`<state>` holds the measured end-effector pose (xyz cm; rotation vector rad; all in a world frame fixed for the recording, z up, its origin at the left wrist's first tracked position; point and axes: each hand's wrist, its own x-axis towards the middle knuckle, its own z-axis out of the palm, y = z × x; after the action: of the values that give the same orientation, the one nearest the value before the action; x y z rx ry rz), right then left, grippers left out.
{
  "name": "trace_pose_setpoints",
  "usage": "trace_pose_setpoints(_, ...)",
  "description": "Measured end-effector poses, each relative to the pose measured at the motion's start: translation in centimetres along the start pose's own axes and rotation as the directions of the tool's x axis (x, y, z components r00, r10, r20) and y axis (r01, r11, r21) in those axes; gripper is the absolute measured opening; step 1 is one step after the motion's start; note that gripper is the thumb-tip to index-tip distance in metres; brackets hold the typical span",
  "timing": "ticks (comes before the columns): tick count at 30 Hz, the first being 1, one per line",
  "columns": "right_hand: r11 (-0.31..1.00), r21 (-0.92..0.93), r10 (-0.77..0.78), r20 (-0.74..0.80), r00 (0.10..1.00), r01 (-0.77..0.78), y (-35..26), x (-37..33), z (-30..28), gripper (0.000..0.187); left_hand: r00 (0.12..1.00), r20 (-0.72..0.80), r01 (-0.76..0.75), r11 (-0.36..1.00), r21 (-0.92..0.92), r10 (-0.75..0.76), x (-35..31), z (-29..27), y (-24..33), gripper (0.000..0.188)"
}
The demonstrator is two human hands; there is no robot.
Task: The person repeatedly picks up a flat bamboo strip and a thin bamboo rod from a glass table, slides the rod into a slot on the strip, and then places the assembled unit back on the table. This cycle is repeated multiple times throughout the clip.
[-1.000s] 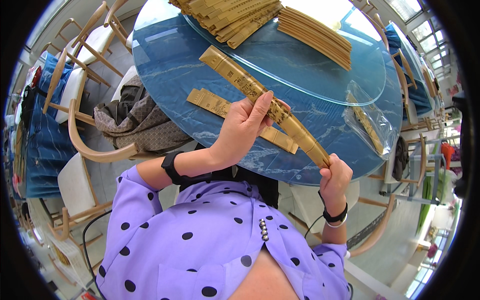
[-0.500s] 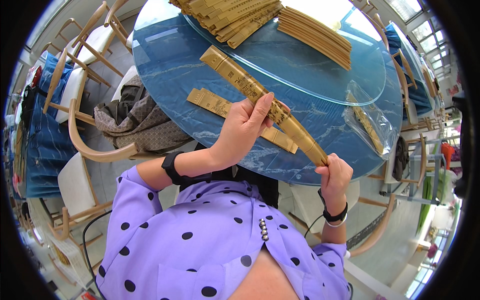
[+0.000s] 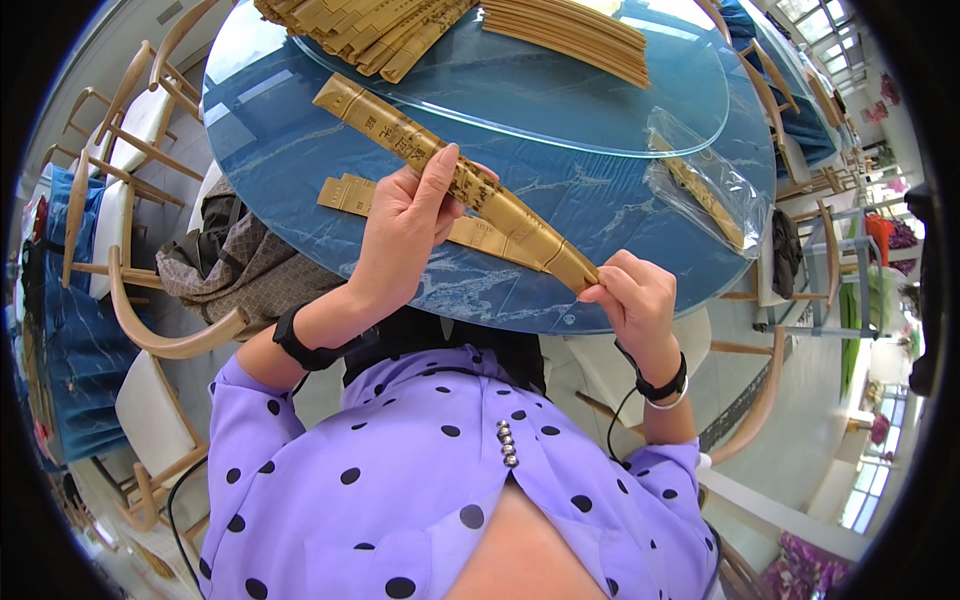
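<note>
A long, flat golden paper sleeve (image 3: 525, 225) with dark print is held slantwise above the table. My left hand (image 3: 410, 215) grips it near the middle, thumb on top. At its lower right end, my right hand (image 3: 635, 295) pinches the tip between thumb and fingers. Whether anything is inside the sleeve cannot be seen. Beneath it, more golden sleeves (image 3: 345, 193) lie on the blue marbled tabletop (image 3: 270, 125), partly hidden by my left hand.
A glass turntable (image 3: 560, 105) carries a fanned pile of golden sleeves (image 3: 365, 35) and a neat stack of narrow golden strips (image 3: 565, 38). A clear plastic bag (image 3: 735, 185) with a golden sleeve lies at right. Left stands a chair (image 3: 180, 345) beside a patterned bag (image 3: 235, 250).
The view has shifted, so the table and both hands appear farther left and higher. Both hands keep hold of the sleeve, with their grip much the same.
</note>
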<state>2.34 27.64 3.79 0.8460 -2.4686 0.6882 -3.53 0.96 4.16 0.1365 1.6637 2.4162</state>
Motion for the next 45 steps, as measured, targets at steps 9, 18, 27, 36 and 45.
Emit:
trace_pose_setpoints(9,0.999,0.036,-0.008,-0.038,0.999,0.010,-1.0,1.8,-1.1,0.033,0.999,-0.020,0.027,1.000,0.007,-0.027,2.0,-0.6,-0.1,0.041)
trace_pose_setpoints(18,0.992,-0.012,-0.122,0.061,0.991,0.123,-2.0,3.2,-1.2,0.034,1.000,0.009,-0.006,0.998,0.065,0.005,2.4,0.8,-1.7,0.039)
trace_pose_setpoints(27,0.978,-0.046,-0.199,0.058,0.978,0.202,-2.9,2.8,-0.4,0.028,0.993,-0.038,-0.105,0.984,0.141,0.111,3.6,0.8,-3.0,0.039)
trace_pose_setpoints(36,0.978,0.030,-0.210,0.042,0.977,0.209,-2.2,3.0,-0.1,0.021,0.993,-0.015,-0.116,0.975,0.191,0.121,3.8,1.0,-2.2,0.038)
trace_pose_setpoints(45,0.980,0.088,-0.187,0.064,0.980,0.181,-2.4,3.2,-0.5,0.023,0.999,-0.007,-0.045,0.987,0.154,0.046,4.1,0.6,-2.5,0.038)
